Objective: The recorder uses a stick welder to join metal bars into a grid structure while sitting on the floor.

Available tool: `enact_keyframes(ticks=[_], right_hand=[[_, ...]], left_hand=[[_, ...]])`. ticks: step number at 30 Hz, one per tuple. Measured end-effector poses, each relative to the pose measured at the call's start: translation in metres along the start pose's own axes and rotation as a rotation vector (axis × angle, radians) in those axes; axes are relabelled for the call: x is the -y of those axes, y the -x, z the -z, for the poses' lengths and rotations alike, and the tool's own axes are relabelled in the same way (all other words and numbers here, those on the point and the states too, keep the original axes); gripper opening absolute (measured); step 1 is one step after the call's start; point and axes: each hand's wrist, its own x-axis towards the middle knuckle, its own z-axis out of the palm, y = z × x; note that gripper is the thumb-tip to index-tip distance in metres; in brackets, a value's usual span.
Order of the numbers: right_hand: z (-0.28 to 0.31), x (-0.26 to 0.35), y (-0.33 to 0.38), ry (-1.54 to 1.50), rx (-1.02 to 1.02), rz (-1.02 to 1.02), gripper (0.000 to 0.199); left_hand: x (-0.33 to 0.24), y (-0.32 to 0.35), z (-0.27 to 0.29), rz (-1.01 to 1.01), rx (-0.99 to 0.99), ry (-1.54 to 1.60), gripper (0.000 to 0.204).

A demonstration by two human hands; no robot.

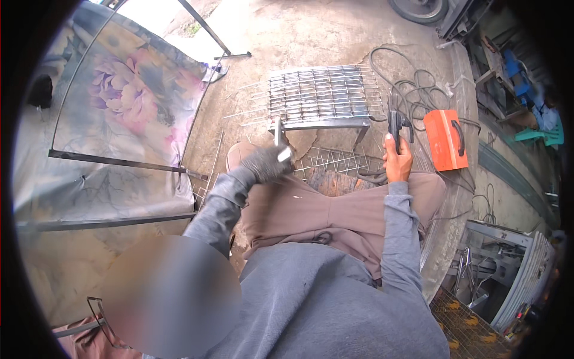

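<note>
My left hand [267,164], in a dark glove and a little blurred, is closed above my left knee. A flat, light metal piece [278,131] sticks up from it towards the near left corner of the wire grid; its exact kind is unclear. My bare right hand [399,160] grips a black welding electrode holder [395,123], thumb along its side, above my right thigh. The grid of crossed metal rods [317,90] lies on a low metal stand [326,124] in front of me, with loose rod ends jutting out to the left.
An orange box with a black handle [441,140] stands right of my right hand. Black cable [412,87] lies coiled behind it. A floral sheet [128,90] and metal frame bars [119,160] are on the left. More wire mesh [335,160] and a wooden block [338,181] lie between my legs.
</note>
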Motion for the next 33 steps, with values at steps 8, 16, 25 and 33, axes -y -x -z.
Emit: enact_keyframes(ticks=[8,16,25,33], right_hand=[[0.015,0.007,0.01,-0.078,-0.049,0.009,0.035],[0.048,-0.003,0.012,-0.265,-0.28,-0.022,0.035],[0.062,-0.006,0.02,-0.342,-0.378,-0.007,0.038],[0.085,-0.002,0.028,-0.272,-0.444,-0.025,0.038]], left_hand=[[-0.018,0.04,-0.084,-0.202,-0.2,-0.092,0.027],[-0.057,0.008,-0.103,-0.4,-0.205,0.028,0.036],[-0.133,-0.078,-0.13,-0.418,-0.053,0.244,0.042],[-0.141,-0.128,-0.161,-0.349,-0.381,0.322,0.032]])
